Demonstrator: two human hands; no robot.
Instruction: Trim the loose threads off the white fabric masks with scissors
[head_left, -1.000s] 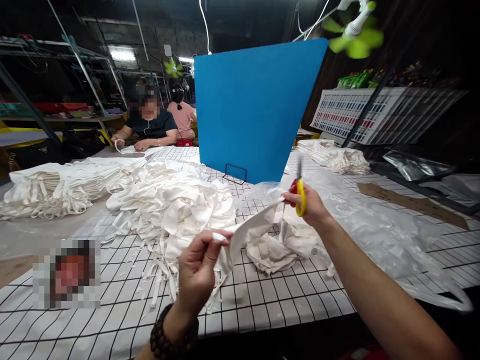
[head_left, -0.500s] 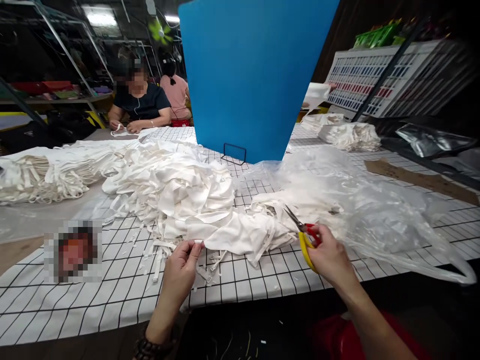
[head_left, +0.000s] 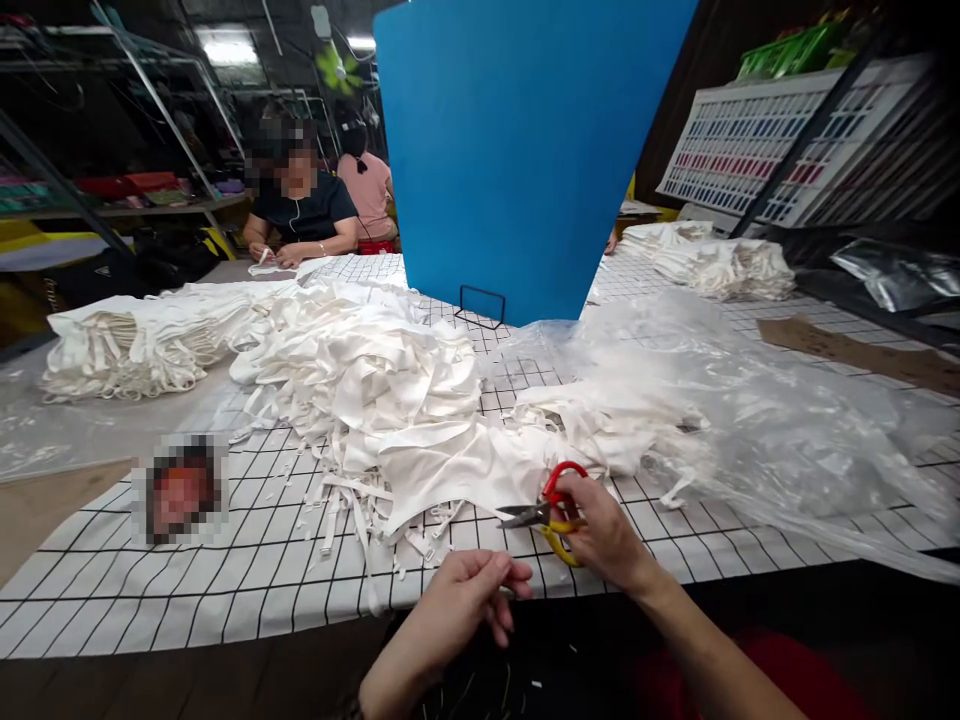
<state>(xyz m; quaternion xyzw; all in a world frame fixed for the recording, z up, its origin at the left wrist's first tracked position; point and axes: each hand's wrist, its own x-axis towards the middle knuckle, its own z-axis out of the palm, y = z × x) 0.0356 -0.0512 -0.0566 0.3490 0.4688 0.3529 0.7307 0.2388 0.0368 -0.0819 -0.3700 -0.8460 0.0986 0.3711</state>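
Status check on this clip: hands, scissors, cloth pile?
Right hand grips red-and-yellow scissors, blades pointing left. Left hand pinched at table edge, contents unclear. White cloth pile beyond; clear plastic sheet to its right.

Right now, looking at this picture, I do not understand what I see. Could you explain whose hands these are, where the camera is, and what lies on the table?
There is no machine here. The camera sits on a person's head and looks forward and down, so the two bare arms at the bottom are that person's own. The right hand holds scissors with red and yellow handles, blades pointing left. The left hand is just below the table's edge, fingertips pinched together; whether they grip anything is too small to tell. The table has a white cloth with black grid lines. On it lie a heap of white fabric pieces, loose strips, and clear plastic sheeting. A blue board stands behind. Two other people sit at the far left.
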